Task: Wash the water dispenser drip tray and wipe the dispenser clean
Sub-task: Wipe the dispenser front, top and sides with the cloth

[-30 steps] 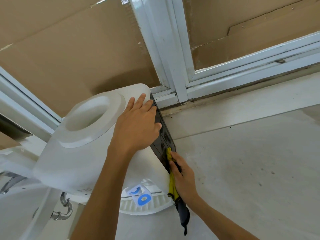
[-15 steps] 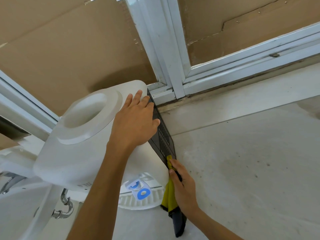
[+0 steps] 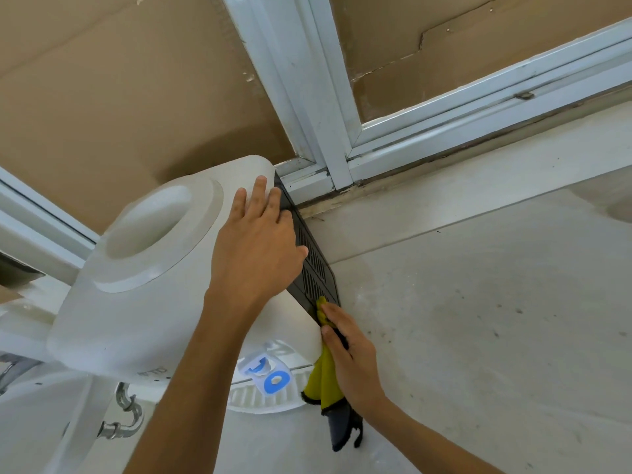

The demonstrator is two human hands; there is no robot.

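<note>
The white water dispenser (image 3: 143, 302) stands at the left, with a round bottle well in its top. My left hand (image 3: 256, 248) lies flat on its top right edge, fingers straight. A black vented panel (image 3: 316, 271) runs down the dispenser's right side. My right hand (image 3: 352, 354) presses a yellow and dark cloth (image 3: 325, 381) against the lower end of that panel, fingers straight along it. The cloth's dark end hangs below my wrist. The white ribbed drip tray (image 3: 260, 400) shows under the dispenser, below the blue tap levers (image 3: 270, 379).
A pale counter (image 3: 478, 319) spreads to the right of the dispenser. White window frames (image 3: 307, 97) and brown cardboard panes rise behind. At the lower left there is a white basin with chrome pipework (image 3: 123, 422).
My right hand with the cloth has slid a little down the black panel's lower end, and more cloth hangs loose below it. My left hand stays on the dispenser's top.
</note>
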